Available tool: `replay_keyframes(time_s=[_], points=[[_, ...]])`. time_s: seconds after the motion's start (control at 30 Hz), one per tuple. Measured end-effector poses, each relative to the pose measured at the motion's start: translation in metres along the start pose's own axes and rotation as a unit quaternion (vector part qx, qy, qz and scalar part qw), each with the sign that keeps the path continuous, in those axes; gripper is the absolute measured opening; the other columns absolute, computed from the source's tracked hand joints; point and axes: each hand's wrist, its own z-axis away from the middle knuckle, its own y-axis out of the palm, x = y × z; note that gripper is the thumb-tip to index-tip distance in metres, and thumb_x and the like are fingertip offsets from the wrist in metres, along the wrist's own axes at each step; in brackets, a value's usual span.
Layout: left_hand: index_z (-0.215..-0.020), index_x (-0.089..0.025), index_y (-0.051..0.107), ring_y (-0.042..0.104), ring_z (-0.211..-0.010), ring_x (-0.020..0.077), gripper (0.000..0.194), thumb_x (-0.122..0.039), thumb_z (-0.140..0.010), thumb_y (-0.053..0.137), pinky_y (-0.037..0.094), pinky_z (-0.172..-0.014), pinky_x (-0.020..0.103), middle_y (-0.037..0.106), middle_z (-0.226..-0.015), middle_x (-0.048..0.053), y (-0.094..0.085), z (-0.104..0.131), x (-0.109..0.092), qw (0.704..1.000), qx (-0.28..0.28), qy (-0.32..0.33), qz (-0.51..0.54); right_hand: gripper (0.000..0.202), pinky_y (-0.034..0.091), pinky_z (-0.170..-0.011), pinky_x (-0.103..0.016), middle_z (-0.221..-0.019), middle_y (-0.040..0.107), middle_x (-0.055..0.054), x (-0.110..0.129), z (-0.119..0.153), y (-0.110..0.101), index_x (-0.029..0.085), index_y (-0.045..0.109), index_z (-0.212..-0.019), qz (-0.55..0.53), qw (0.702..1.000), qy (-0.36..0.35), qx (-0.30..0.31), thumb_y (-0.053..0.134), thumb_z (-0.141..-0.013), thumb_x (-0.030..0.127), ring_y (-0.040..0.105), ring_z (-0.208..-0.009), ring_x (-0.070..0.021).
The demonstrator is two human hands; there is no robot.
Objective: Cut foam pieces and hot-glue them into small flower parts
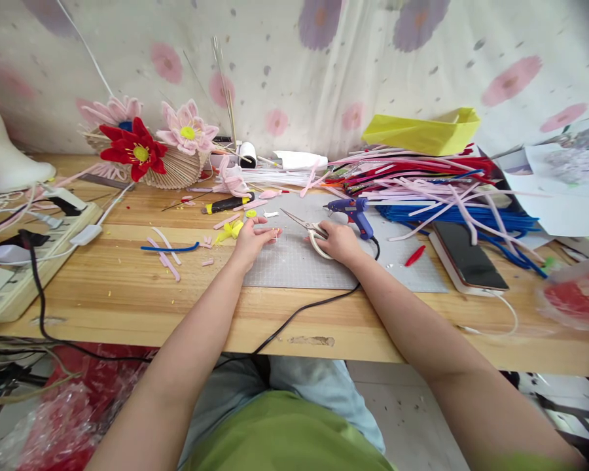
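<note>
My right hand (341, 243) is wrapped round the cream handles of a pair of scissors (317, 230). The scissor blades stand a little apart and point to the far left, over the grey cutting mat (304, 273). At the mat's left side my left hand (251, 243) has its fingers drawn together; a tiny pale bit seems to be at the fingertips, too small to name. Just left of that hand lies a yellow fuzzy piece (232, 230), with a yellow disc (250, 214) behind it. A blue glue gun (351, 212) rests on the mat beyond my right hand.
Pink offcuts and a blue pipe cleaner (169, 248) lie to the left. Bundles of pipe cleaners (417, 173) fill the back right, near a phone (468, 255). A power strip (34, 255) and fuzzy flowers (140, 154) stand left. The black cord (304, 306) crosses the front.
</note>
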Motion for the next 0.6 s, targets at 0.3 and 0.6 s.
replay_keyframes(time_s=[0.3,0.6], points=[[-0.09,-0.017,0.044,0.067,-0.073,0.0146,0.032,-0.012,-0.067,0.065,0.052,-0.061,0.026,0.069,-0.073,0.004,0.001,0.004,-0.006,0.999,-0.001,-0.042,0.028,0.037,0.031,-0.057,-0.029,-0.081,0.068,-0.009,-0.004,0.0,0.002,0.02,0.06,-0.083,-0.002,1.0,0.013,-0.008,0.049,-0.082,0.055,0.06,-0.073,-0.0219],[-0.092,-0.017,0.046,0.067,-0.079,0.0167,0.036,-0.012,-0.064,0.067,0.051,-0.056,0.023,0.069,-0.078,0.004,0.001,0.005,-0.006,0.999,-0.022,-0.031,0.007,0.031,0.041,-0.072,-0.032,-0.1,0.064,-0.015,-0.003,0.004,-0.01,0.014,0.062,-0.092,0.01,0.998,0.065,0.02,0.056,-0.077,0.041,0.06,-0.09,-0.0256]])
